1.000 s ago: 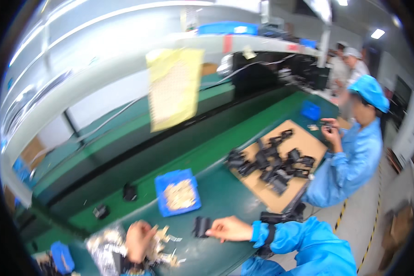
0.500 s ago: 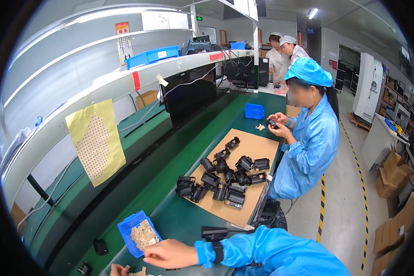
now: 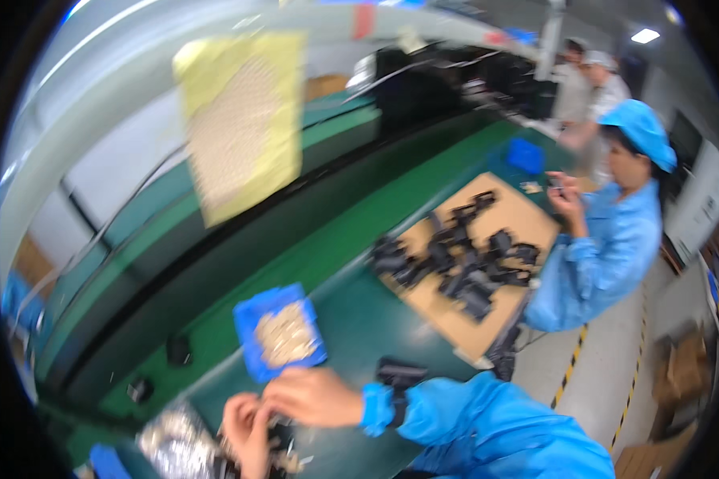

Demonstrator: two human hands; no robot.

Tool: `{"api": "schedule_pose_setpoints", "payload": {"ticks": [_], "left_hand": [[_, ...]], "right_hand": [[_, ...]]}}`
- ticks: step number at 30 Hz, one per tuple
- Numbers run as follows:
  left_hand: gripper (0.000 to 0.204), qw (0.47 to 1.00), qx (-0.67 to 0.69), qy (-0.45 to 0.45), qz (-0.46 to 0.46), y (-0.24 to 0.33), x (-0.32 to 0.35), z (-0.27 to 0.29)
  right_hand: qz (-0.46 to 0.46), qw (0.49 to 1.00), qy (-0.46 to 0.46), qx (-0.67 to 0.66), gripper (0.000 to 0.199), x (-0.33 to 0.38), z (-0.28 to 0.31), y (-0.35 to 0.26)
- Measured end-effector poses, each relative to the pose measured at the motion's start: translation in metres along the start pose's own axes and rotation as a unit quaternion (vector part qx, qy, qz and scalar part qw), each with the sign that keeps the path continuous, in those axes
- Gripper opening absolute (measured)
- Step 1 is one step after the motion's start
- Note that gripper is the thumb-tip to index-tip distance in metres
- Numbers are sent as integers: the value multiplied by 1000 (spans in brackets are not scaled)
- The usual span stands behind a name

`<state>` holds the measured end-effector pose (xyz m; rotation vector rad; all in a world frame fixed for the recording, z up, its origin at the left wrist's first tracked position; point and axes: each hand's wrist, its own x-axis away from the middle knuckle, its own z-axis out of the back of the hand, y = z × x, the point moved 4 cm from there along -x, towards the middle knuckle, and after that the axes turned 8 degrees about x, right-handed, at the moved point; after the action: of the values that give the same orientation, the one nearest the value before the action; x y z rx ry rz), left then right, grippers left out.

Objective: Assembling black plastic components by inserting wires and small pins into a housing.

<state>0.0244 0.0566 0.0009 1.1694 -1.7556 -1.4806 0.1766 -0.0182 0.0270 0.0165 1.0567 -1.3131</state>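
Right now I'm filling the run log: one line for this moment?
left hand: at small parts, grip unclear | right hand: beside blue tray | green bench

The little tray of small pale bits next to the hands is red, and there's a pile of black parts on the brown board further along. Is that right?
Not quite. The head view shows the little tray of small pale bits is blue, not red. It sits on the green bench just beyond the right hand, and the left hand is close by. The pile of black parts does lie on the brown board further along.

Blue tray [image 3: 252, 319] seemingly crowding hands
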Motion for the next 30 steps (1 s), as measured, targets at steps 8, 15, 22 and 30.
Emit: {"api": "schedule_pose_setpoints", "payload": {"ticks": [8,15,22,30], "left_hand": [[18,983,116,-110,87,-26,-2,2],[13,988,97,-104,57,-13,5,-2],[12,998,-30,-48,-29,-4,6,-3],[10,972,-162,-15,-168,16,-9,10]], "right_hand": [[-67,997,-16,-46,3,-5,11,4],[-77,992,-45,-91,6,0,4,2],[-88,992,-56,-76,8,2,0,3],[-114,988,-90,-55,13,8,-6,14]]}}
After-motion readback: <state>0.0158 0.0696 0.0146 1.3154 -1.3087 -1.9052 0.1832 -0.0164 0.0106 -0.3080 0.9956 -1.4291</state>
